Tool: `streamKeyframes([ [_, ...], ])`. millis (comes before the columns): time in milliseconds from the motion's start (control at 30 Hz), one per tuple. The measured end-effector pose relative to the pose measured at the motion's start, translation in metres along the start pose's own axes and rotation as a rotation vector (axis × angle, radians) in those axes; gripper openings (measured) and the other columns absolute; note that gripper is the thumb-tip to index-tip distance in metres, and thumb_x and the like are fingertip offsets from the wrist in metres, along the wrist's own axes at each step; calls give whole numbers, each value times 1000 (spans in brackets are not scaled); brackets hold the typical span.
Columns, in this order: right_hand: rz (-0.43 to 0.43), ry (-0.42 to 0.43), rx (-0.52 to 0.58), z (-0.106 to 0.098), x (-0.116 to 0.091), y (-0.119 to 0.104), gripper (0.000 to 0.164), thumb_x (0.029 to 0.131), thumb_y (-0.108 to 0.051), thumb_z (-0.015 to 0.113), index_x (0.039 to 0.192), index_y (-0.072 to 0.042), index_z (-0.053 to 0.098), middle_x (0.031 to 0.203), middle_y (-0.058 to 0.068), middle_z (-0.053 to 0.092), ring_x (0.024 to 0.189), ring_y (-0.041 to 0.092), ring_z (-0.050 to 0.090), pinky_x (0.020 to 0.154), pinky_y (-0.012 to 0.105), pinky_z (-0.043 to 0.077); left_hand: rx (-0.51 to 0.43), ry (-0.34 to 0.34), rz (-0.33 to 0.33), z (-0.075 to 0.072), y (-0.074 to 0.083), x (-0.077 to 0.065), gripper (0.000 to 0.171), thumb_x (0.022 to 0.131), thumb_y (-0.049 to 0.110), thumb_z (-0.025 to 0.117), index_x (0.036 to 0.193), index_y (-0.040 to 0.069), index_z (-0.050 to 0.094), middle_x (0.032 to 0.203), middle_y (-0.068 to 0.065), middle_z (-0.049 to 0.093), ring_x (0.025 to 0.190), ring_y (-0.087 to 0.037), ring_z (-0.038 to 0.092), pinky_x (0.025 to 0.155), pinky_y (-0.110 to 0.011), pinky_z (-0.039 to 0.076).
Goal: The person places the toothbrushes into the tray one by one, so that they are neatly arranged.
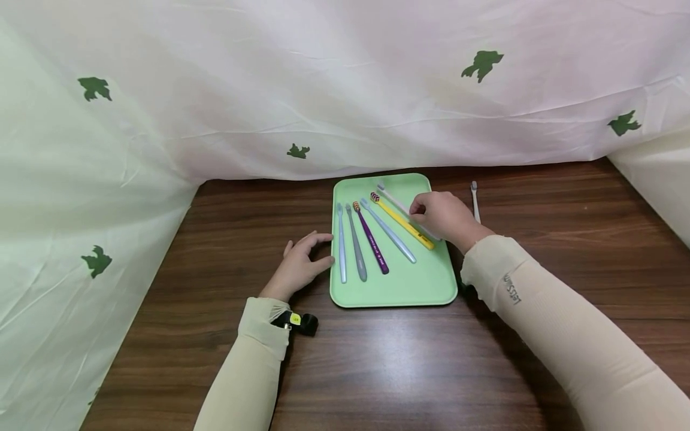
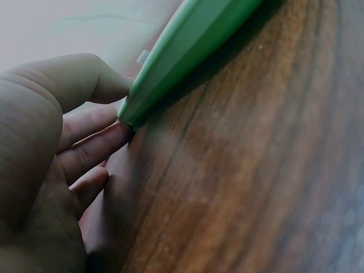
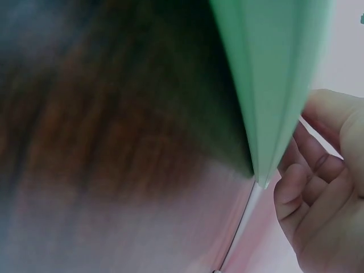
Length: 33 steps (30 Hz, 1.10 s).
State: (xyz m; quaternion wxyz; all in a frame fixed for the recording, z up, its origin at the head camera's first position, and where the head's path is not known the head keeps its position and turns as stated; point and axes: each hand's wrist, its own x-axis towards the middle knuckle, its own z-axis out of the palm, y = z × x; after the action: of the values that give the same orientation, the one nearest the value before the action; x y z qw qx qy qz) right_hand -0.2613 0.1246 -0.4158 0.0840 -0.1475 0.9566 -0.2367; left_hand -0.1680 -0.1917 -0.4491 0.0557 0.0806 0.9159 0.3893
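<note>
A light green tray (image 1: 393,293) lies on the table with several toothbrushes fanned across it. My right hand (image 1: 444,216) is over the tray's right side, thumb and fingertips pinching a white toothbrush (image 1: 396,202) near its middle. Beside that lie a yellow toothbrush (image 1: 406,224), a pale blue toothbrush (image 1: 392,234), a purple toothbrush (image 1: 372,241), a grey toothbrush (image 1: 357,248) and another light blue toothbrush (image 1: 342,248). With fingers and thumb spread, my left hand (image 1: 299,266) touches the tray's left rim. The right wrist view hides the pinched toothbrush behind the tray wall (image 3: 273,85).
Another white toothbrush (image 1: 476,203) lies on the dark wooden table (image 1: 377,365), right of the tray. White cloth (image 1: 232,90) with green leaf-like shapes hangs behind the table and along its sides.
</note>
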Motion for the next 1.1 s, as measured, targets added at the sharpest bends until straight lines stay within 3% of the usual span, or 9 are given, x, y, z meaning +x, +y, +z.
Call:
streamKeyframes([
  [667,13,-43,6,1,1,1,11,97,-19,67,101,-10,72,98,7,69,84,22,59,72,38,52,-8,3,2,0,0,0,45,94,24,68,138,14,59,145,-5,55,150,-22,27,120,-56,-7],
  [1100,-26,20,53,-8,-13,1,16,97,-19,67,106,-7,73,102,9,70,82,22,61,72,38,52,-8,6,2,1,1,0,45,94,24,68,137,14,60,145,-5,56,150,-23,28,120,-56,-7],
])
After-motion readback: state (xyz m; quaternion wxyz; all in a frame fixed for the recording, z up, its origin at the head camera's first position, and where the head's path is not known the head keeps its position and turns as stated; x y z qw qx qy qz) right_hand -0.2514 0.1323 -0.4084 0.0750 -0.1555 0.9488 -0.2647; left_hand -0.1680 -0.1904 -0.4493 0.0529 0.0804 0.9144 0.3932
